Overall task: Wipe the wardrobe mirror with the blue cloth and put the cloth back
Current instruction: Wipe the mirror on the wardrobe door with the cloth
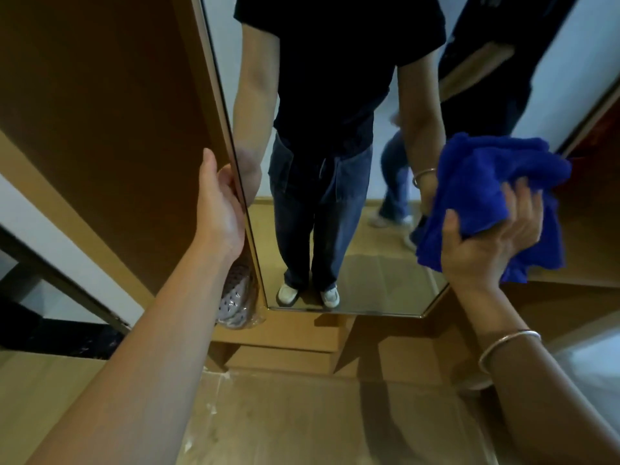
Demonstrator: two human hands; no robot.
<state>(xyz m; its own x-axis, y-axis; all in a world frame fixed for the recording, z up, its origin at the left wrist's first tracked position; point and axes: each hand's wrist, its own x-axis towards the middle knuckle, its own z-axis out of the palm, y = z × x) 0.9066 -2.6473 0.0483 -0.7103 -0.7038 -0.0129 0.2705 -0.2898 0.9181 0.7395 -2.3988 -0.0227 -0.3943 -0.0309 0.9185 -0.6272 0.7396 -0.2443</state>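
A wardrobe mirror [335, 162], its top cut off, stands between the hands. The right hand [486, 243] clutches the bunched blue cloth [486, 182] against the glass's right side; the left hand [221, 203] grips the mirror's left edge, fingertips hidden behind the frame.

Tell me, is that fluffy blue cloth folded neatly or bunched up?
Bunched up. The fluffy blue cloth sits crumpled in the right hand, with loose folds spilling over the fingers and hanging below the palm.
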